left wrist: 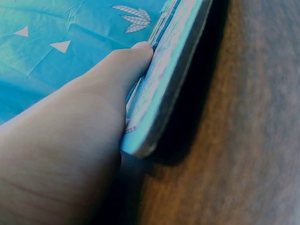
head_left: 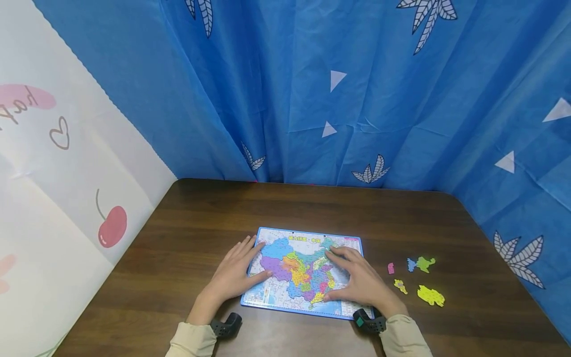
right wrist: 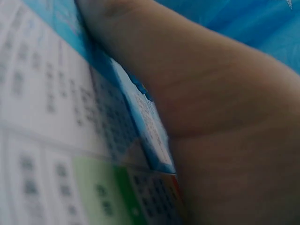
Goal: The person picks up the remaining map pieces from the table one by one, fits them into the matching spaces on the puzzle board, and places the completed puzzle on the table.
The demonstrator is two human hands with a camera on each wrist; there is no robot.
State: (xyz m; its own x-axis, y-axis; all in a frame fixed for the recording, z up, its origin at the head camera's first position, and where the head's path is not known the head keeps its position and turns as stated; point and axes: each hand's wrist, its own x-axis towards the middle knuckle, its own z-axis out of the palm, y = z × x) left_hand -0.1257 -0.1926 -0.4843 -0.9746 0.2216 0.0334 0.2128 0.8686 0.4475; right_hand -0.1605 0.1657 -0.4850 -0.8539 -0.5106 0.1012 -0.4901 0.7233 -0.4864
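A magnetic map puzzle board (head_left: 282, 303) with a blue rim lies on the table, its coloured pieces forming a map of China. At its left edge, my left hand (head_left: 232, 272) rests with extended fingers, the thumb lying over the board's face. In the left wrist view that thumb (left wrist: 133, 58) touches the board (left wrist: 173, 61). My right hand (head_left: 361, 278) spreads over the map's right side, fingertips at the upper right pieces and thumb near the lower right. The right wrist view shows printed text on the board (right wrist: 47, 93); my right fingertips are out of sight there.
Right of the board lie loose puzzle pieces: a pink one (head_left: 390, 268), a blue one (head_left: 411, 265) beside a green one (head_left: 424, 264), a small yellow one (head_left: 400, 286) and a larger yellow one (head_left: 430, 296). Blue curtain (head_left: 303, 99) hangs behind the brown table (head_left: 214, 208).
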